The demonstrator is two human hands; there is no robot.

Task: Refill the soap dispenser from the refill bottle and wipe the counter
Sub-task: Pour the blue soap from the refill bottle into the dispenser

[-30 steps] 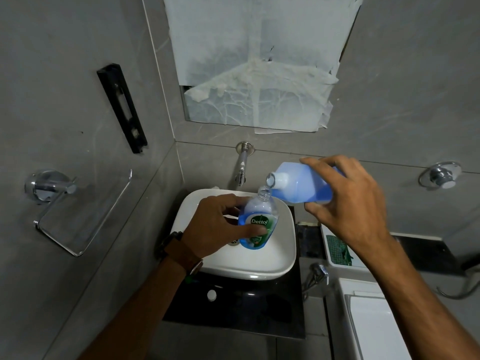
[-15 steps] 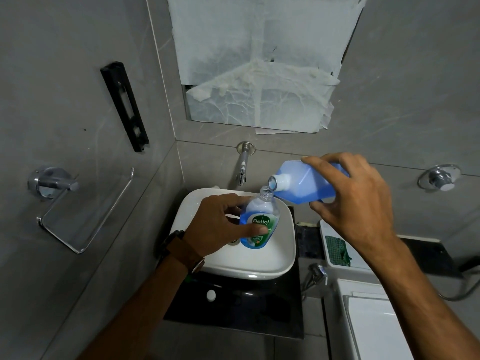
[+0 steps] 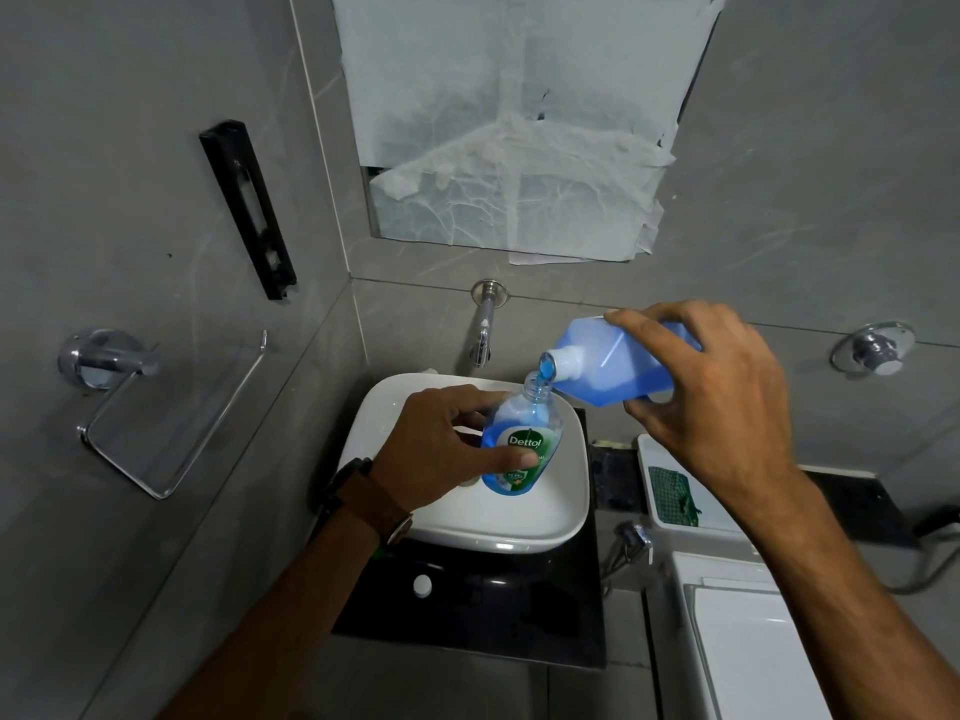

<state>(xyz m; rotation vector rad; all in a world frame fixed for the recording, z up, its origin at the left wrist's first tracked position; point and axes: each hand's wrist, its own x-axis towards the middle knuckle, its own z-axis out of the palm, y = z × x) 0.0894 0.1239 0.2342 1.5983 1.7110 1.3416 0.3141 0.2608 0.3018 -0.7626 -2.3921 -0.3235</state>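
My left hand (image 3: 441, 444) grips the clear soap dispenser bottle (image 3: 519, 439) with a green label, held over the white basin (image 3: 566, 522); its pump is off and its neck is open. My right hand (image 3: 717, 407) holds the translucent refill bottle (image 3: 602, 371) of blue liquid, tipped on its side with the mouth right above the dispenser's neck. Blue liquid shows at the refill bottle's mouth. The dispenser is partly filled with blue soap.
A wall tap (image 3: 483, 330) juts out above the basin. The black counter (image 3: 519, 615) carries a small white cap (image 3: 422, 585). A white tray (image 3: 675, 522) with a green cloth (image 3: 672, 493) sits to the right, beside a white toilet cistern (image 3: 748, 646). A towel ring (image 3: 156, 407) hangs on the left wall.
The refill bottle has tilted further, its mouth dropping onto the dispenser's neck, and blue liquid has reached the mouth. My left hand has kept the dispenser steady.
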